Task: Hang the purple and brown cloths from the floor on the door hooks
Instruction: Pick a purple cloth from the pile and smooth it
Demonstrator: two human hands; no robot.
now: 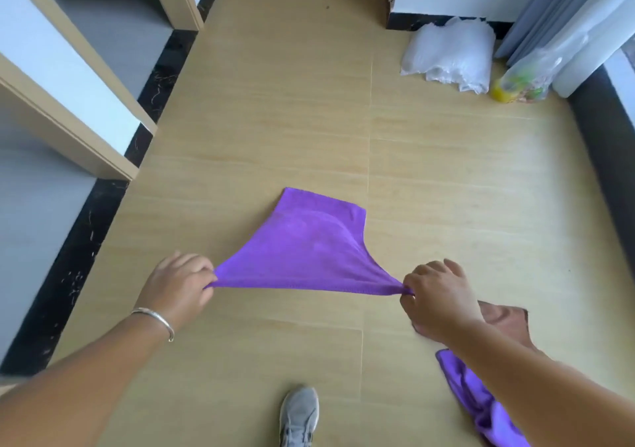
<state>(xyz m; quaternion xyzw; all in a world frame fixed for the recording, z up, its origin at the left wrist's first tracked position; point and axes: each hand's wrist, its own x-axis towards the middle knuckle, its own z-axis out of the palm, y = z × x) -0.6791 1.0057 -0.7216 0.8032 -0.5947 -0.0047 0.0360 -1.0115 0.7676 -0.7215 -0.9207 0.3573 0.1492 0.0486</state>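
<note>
Both arms reach forward and down over the floor (275, 109), forearms coming in from the lower corners, hands roughly level with each other.

Left hand (178, 286): back of hand up, fingers curled in, pinching one near corner of the purple cloth (302, 250) between thumb and fingertips. Silver bangle (156, 319) on that wrist.

Right hand (439, 302): knuckles up, fingers curled, pinching the other near corner, which is bunched tight at the fingertips.

Purple cloth: near edge pulled taut in an almost straight line between the two pinches. The rest fans away beyond the fingers, widening to a far edge with two corners. The far part looks to rest on the floor; exact contact line unclear. Surface is plain, a few soft folds running toward the right pinch.

Brown cloth (505, 323): on the floor just behind and under the right hand and wrist, partly hidden by the arm. Nobody is holding it.

Second purple cloth (481, 402): crumpled on the floor under the right forearm, nearer the body than the brown one, partly hidden too.

Grey sneaker (299, 415) on the floor between the forearms, well behind the fingers.

Far beyond the right fingers, by the wall: crumpled white plastic bag (450, 54), contents not readable. Just beside it a clear plastic bag (525, 78) holding yellow and green items, cannot identify them.
</note>
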